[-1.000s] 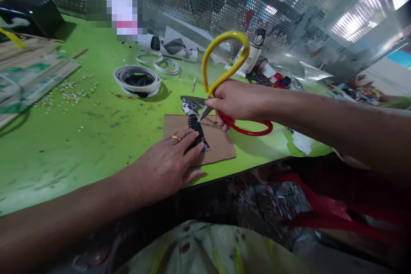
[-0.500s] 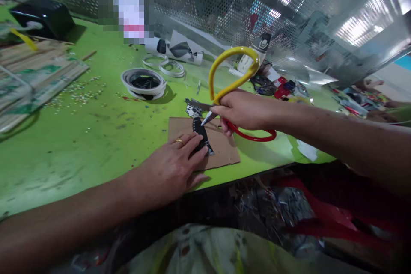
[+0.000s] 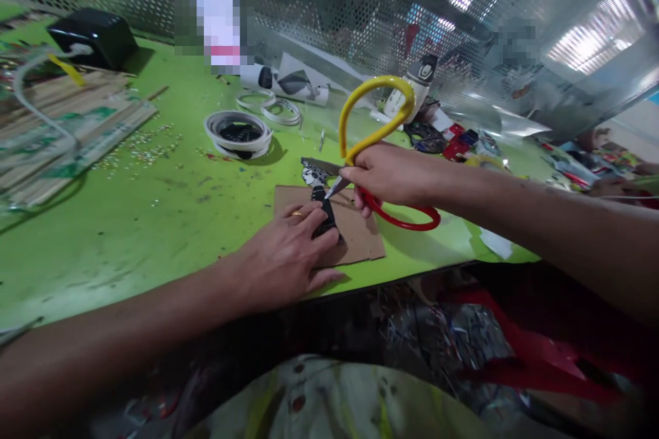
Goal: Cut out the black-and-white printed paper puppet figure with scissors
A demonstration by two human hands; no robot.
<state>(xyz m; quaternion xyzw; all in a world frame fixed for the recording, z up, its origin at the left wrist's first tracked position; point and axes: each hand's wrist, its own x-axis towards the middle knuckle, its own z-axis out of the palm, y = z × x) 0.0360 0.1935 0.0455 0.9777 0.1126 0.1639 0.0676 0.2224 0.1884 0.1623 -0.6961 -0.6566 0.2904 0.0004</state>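
In the head view, my left hand (image 3: 285,250) lies with fingers stretched over the lower part of a black-and-white cutout figure (image 3: 320,196), pressing it on a piece of brown cardboard (image 3: 363,240). The figure's head shows a patterned top and extends past the cardboard's far edge. My right hand (image 3: 384,170) is closed around large scissors (image 3: 381,130) with one yellow and one red handle loop. The scissors' blades are apart: one tip is at the figure's dark body, and the other blade lies beside its head. My left fingers partly hide the figure.
On the green table (image 3: 206,212) are coiled white strips (image 3: 239,134), scattered beads (image 3: 139,154), bundled wooden sticks (image 3: 77,144) and a black box (image 3: 93,38). A white glue bottle (image 3: 406,92) with a dark cap stands behind the scissors. Perforated mesh (image 3: 309,20) borders the back.
My left hand has slid slightly up the figure, covering more of its lower end. The scissors stay with blades apart at the figure. The whole view has shifted a little.
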